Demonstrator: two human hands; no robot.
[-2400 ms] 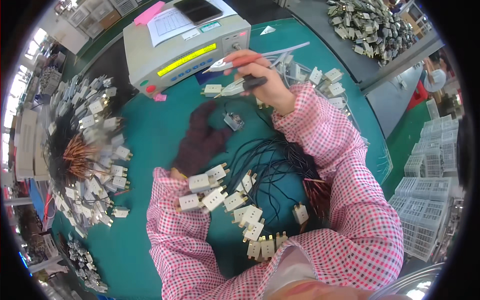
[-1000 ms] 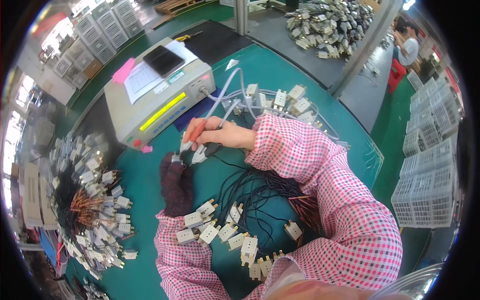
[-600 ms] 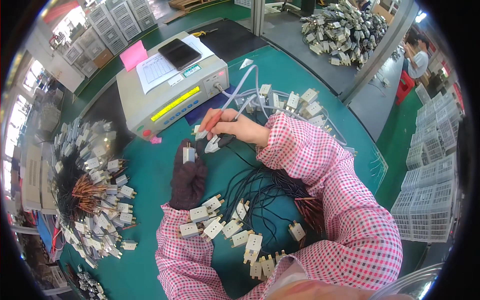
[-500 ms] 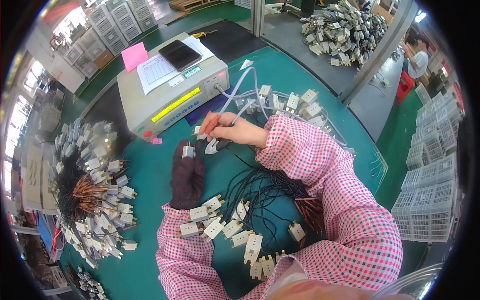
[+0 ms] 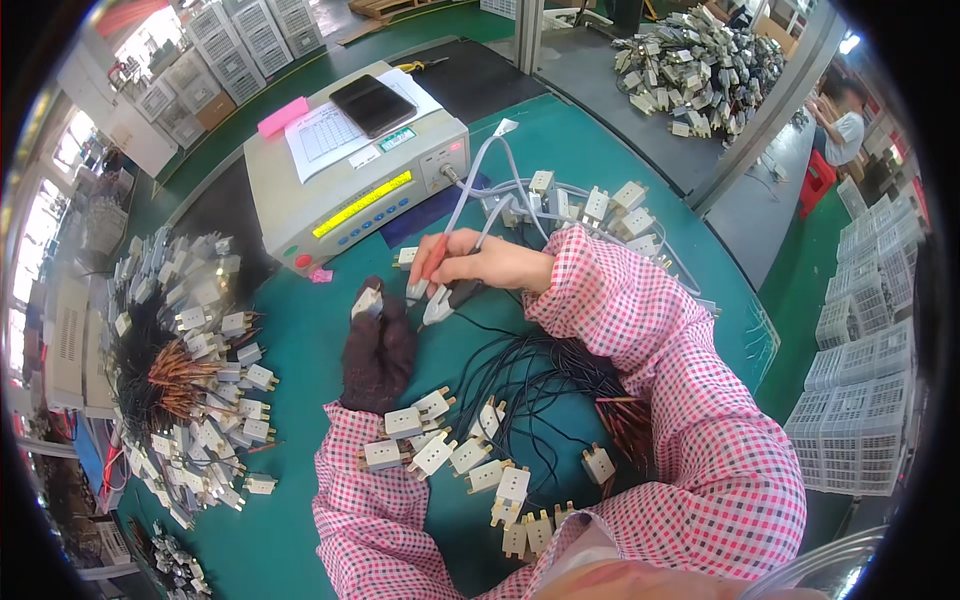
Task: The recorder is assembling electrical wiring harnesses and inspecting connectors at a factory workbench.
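Observation:
My left hand [image 5: 380,355], in a dark glove, is closed on a small white plug block [image 5: 367,302], which is tilted between the fingers. Just to its right, my bare right hand [image 5: 492,264] grips a red-handled test probe [image 5: 434,258] and a black-handled probe [image 5: 463,293] on grey cables. The probe tips point down toward the left hand and stand apart from the block. Below the hands, several white plug blocks [image 5: 433,455] with metal prongs lie on the green mat, beside a bundle of black wires [image 5: 515,375].
A tester [image 5: 360,205] with a lit yellow display stands behind my hands, with a phone [image 5: 373,105] and paper on top. A heap of wired plug blocks [image 5: 215,375] is at left. More blocks [image 5: 630,195] sit far right. A person [image 5: 846,130] sits beyond the post.
The plug block has tipped over in my left hand. The gap between it and the probes has widened. The pink slip on the tester now looks flatter. The whole view has shifted slightly.

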